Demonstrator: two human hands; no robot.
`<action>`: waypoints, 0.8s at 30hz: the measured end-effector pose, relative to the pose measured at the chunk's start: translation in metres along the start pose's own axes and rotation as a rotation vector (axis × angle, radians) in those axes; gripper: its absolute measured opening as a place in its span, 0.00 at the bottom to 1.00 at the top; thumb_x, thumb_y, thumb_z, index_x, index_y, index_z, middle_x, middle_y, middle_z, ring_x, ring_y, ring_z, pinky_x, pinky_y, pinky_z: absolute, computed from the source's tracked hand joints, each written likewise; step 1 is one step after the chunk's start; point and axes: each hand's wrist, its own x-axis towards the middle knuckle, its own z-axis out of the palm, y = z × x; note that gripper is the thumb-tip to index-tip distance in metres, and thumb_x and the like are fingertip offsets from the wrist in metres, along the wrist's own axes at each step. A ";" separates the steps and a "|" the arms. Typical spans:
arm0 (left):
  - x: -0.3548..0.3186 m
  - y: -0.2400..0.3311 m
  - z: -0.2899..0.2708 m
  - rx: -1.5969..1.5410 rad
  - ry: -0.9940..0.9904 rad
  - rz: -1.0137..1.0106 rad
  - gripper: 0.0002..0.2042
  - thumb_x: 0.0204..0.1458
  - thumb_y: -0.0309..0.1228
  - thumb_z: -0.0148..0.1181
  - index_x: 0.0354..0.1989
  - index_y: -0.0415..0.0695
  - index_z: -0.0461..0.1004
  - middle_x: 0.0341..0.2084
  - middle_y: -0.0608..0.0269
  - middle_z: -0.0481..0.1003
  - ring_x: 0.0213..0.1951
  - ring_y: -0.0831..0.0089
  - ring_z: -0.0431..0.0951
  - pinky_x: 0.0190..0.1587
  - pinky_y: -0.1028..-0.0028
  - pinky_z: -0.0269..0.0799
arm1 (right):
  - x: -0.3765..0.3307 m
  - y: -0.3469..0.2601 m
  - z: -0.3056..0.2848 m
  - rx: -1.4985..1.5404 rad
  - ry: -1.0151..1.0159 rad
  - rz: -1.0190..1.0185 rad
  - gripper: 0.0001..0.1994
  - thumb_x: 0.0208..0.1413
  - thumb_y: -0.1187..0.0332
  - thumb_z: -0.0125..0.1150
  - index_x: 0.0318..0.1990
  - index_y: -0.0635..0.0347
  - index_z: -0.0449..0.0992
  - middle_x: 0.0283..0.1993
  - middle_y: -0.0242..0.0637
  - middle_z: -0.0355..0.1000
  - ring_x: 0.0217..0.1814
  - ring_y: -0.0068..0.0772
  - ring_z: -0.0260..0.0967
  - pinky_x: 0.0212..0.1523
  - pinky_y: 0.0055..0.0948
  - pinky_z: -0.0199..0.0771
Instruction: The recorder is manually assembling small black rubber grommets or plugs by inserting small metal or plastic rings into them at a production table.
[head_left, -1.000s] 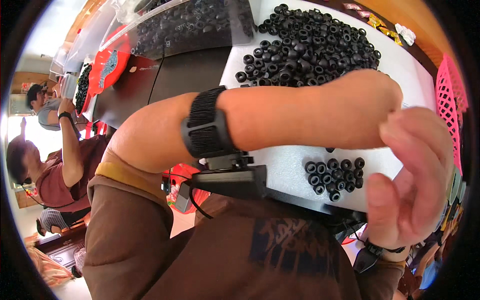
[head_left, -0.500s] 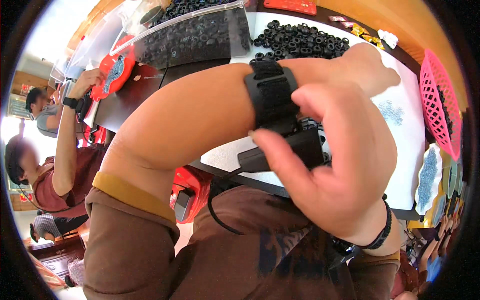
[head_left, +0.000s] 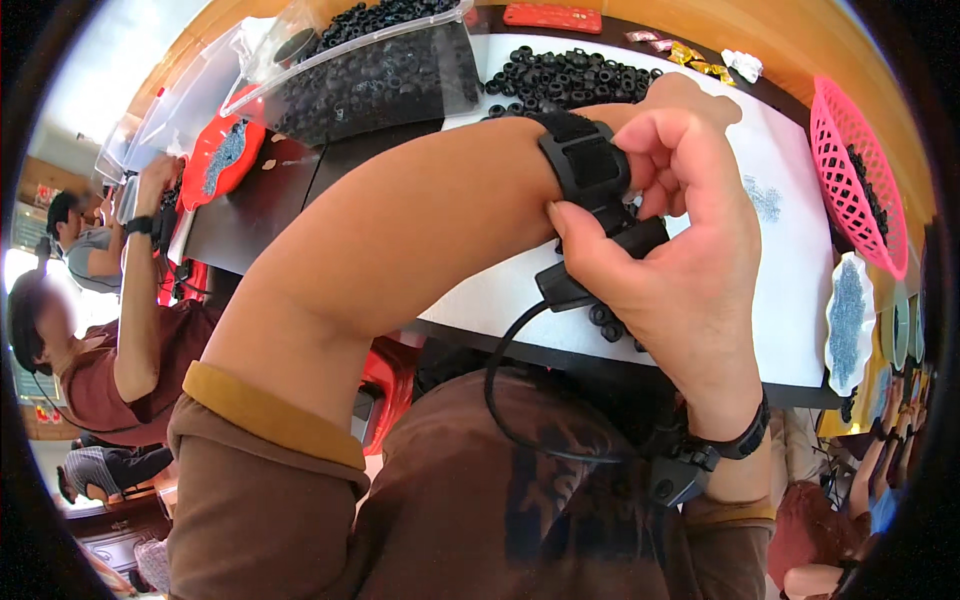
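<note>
A black hook-and-loop wrist strap (head_left: pixel 588 165) wraps my left wrist, with a black cabled device (head_left: pixel 600 262) hanging below it. My right hand (head_left: pixel 680 240) bends in from the right. Its thumb touches the strap's lower left edge and its curled fingers press at the right edge, so the strap lies in its grip. Beyond the strap, my left hand (head_left: pixel 690 98) reaches over the white board (head_left: pixel 790 300); its fingers are mostly hidden behind my right hand. Small black ring-shaped parts (head_left: pixel 570 78) lie heaped near my left hand, and several more show beneath the device.
A clear bin (head_left: pixel 380 80) of black parts stands at the back left beside a red dish (head_left: pixel 225 155) of grey bits. At right are a pink basket (head_left: pixel 850 170) and a white dish (head_left: pixel 848 325). Wrapped sweets (head_left: pixel 690 55) lie at the back. Another person (head_left: pixel 130 340) sits at left.
My right hand has moved up and its fingers have curled in against the strap. My left forearm has straightened slightly and the strap has shifted right.
</note>
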 end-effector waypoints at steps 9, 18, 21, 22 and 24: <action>0.006 -0.001 0.013 0.068 0.196 0.203 0.22 0.47 0.43 0.56 0.31 0.29 0.74 0.28 0.38 0.74 0.34 0.51 0.75 0.39 0.63 0.68 | -0.010 0.005 -0.022 -0.021 -0.118 -0.076 0.23 0.32 0.76 0.69 0.40 0.60 0.67 0.29 0.25 0.63 0.29 0.17 0.56 0.31 0.17 0.59; -0.006 0.003 0.008 1.032 -0.023 0.534 0.12 0.49 0.35 0.51 0.31 0.39 0.76 0.30 0.48 0.76 0.33 0.56 0.78 0.38 0.65 0.73 | -0.021 0.006 -0.007 0.065 -0.048 0.093 0.24 0.32 0.74 0.71 0.41 0.61 0.69 0.27 0.26 0.64 0.26 0.17 0.56 0.26 0.15 0.57; -0.019 -0.008 0.001 1.030 -0.050 0.463 0.16 0.48 0.41 0.56 0.34 0.38 0.74 0.28 0.51 0.76 0.34 0.53 0.76 0.38 0.62 0.71 | -0.020 -0.001 -0.011 -0.011 -0.148 -0.161 0.24 0.33 0.72 0.73 0.42 0.60 0.70 0.26 0.26 0.64 0.25 0.18 0.57 0.26 0.16 0.59; -0.023 -0.002 -0.002 1.059 -0.095 0.438 0.14 0.48 0.38 0.54 0.32 0.38 0.75 0.29 0.50 0.77 0.34 0.53 0.77 0.38 0.63 0.72 | -0.018 -0.004 -0.014 -0.024 -0.175 -0.182 0.22 0.34 0.71 0.73 0.41 0.60 0.72 0.25 0.27 0.64 0.25 0.19 0.58 0.27 0.17 0.61; -0.046 0.025 0.001 1.005 -0.185 0.315 0.14 0.49 0.36 0.53 0.29 0.36 0.75 0.26 0.52 0.77 0.30 0.59 0.78 0.36 0.66 0.72 | -0.012 -0.013 -0.021 -0.077 -0.169 -0.243 0.19 0.36 0.72 0.72 0.39 0.61 0.72 0.25 0.28 0.65 0.26 0.20 0.60 0.27 0.18 0.62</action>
